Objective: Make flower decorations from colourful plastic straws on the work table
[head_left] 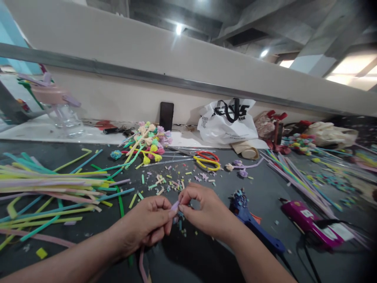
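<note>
A short lilac piece of pipe cleaner is pinched between my two hands, near the middle of the view. My left hand grips it between thumb and bent fingers. The thumb and fingertips of my right hand close on its other end. Below my left hand, a pinkish stem runs down towards me; whether the hand holds it I cannot tell. Just beyond the hands lie many small cut pieces of pastel pipe cleaner. Scissors with red and yellow handles lie farther back.
Long pipe cleaners are heaped at left, near finished fuzzy flowers. A blue glue gun and a magenta corded device lie at right. Along the wall stand a phone, a white bag and a bottle.
</note>
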A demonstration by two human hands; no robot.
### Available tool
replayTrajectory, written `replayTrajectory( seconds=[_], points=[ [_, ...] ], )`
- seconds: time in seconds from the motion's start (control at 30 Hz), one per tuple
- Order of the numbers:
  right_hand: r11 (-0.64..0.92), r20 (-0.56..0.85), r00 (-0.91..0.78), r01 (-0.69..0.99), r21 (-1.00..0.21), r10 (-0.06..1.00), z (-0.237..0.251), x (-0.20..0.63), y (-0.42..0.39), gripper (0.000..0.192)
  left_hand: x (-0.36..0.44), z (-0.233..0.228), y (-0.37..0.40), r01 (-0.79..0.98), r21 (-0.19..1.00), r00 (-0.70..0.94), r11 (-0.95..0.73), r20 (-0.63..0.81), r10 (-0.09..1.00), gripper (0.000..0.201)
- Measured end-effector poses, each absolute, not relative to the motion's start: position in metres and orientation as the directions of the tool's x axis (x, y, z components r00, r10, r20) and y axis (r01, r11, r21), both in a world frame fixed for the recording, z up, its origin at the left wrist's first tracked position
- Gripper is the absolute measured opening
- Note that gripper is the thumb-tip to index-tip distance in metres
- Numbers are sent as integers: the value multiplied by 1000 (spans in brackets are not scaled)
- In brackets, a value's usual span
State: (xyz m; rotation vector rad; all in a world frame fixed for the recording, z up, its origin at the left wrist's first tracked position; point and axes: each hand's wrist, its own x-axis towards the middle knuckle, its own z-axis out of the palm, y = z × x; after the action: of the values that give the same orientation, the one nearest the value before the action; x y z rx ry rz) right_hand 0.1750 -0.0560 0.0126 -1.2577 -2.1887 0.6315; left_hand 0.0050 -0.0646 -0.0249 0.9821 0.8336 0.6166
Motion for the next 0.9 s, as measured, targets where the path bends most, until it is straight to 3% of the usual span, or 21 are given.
replayTrajectory(
  seconds=[0.4, 0.53, 0.67, 0.9],
  points=[
    [335, 87, -403, 600, -726, 911, 9, 174, -55, 11, 2, -23, -66, -53, 902, 585, 428, -319, 746, 27],
    [156, -46, -430, 423, -893, 902, 12, 182, -50, 3, 4, -21, -66, -87, 877, 602, 473, -332, 726, 27],
    [23, -54, -450, 164, -986, 891, 17, 187, -46, 17, 4, -19, -66, -169, 838, 638, 518, -308, 706, 22],
    [-51, -116, -555, 131, -990, 824, 16, 183, -50, 24, 3, -22, -66, -194, 844, 655, 500, -268, 707, 17]
  ],
)
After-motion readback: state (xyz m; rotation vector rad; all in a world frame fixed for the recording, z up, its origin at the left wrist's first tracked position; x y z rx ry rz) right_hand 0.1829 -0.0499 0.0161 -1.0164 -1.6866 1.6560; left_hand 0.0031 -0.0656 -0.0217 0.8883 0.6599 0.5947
